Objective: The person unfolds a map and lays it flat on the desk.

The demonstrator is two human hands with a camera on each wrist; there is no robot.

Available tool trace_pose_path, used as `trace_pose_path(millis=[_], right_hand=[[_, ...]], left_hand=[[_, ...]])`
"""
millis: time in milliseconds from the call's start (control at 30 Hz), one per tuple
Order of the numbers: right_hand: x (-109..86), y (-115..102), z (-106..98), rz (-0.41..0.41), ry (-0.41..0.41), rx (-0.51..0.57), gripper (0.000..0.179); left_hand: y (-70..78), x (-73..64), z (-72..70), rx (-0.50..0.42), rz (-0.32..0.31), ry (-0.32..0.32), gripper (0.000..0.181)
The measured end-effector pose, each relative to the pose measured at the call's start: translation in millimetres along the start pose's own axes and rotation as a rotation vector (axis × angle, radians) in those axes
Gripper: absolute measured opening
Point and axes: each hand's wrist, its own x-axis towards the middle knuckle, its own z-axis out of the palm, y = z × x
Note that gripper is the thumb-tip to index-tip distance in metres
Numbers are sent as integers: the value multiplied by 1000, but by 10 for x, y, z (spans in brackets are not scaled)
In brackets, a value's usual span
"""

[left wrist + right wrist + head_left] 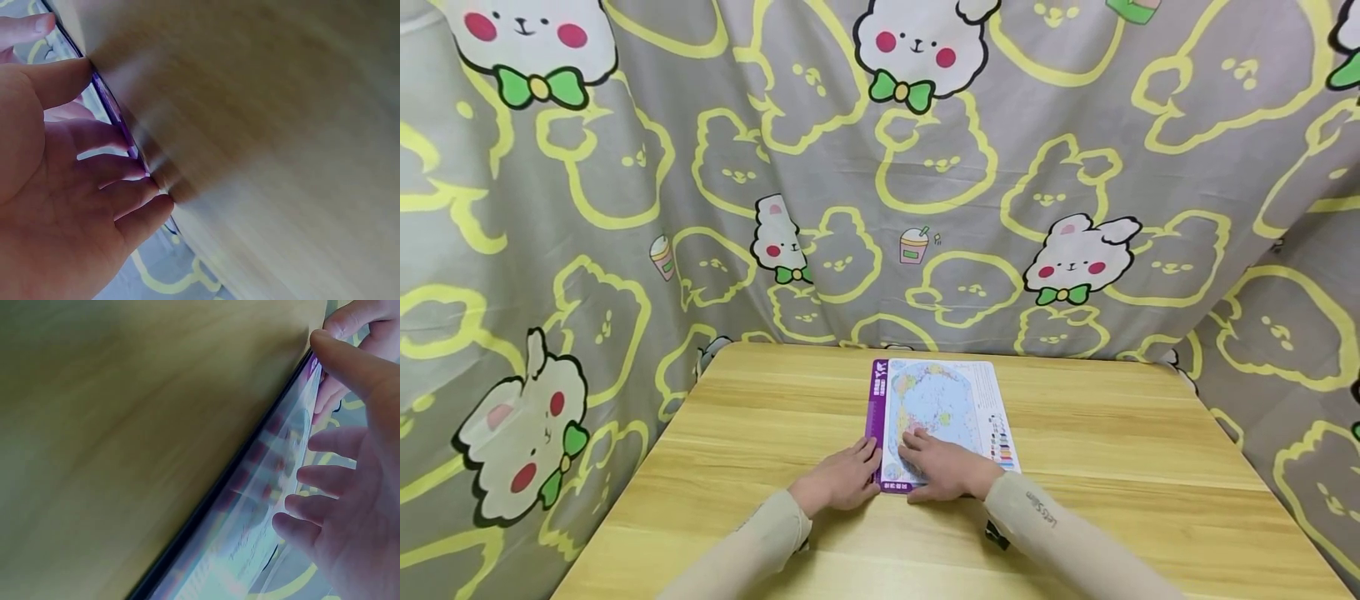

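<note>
A flat world map board [942, 400] lies on the wooden table, with a purple strip along its left side and bottom edge. My left hand [844, 475] rests at the lower left edge of the board. In the left wrist view its fingers [115, 165] reach straight to the purple edge. My right hand [946, 468] lies over the board's lower part, fingers spread, thumb near the bottom edge. The right wrist view shows these fingers [325, 478] just above the shiny map surface [250, 500]. Part of the map's lower area is hidden under this hand.
The wooden table [760, 417] extends on both sides of the board. Behind and beside it hangs a grey curtain [835, 183] with cartoon rabbits and yellow outlines. A small dark piece [996, 536] shows beneath the right sleeve.
</note>
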Motion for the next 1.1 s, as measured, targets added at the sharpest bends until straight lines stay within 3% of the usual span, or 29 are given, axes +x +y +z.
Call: trace_pose_path(millis=[467, 1100], right_hand=[[132, -55, 44, -7, -15, -11, 77], [150, -65, 30, -5, -27, -77, 73]], left_hand=[[-8, 19, 30, 10, -7, 3, 61], [17, -9, -21, 23, 12, 22, 60]])
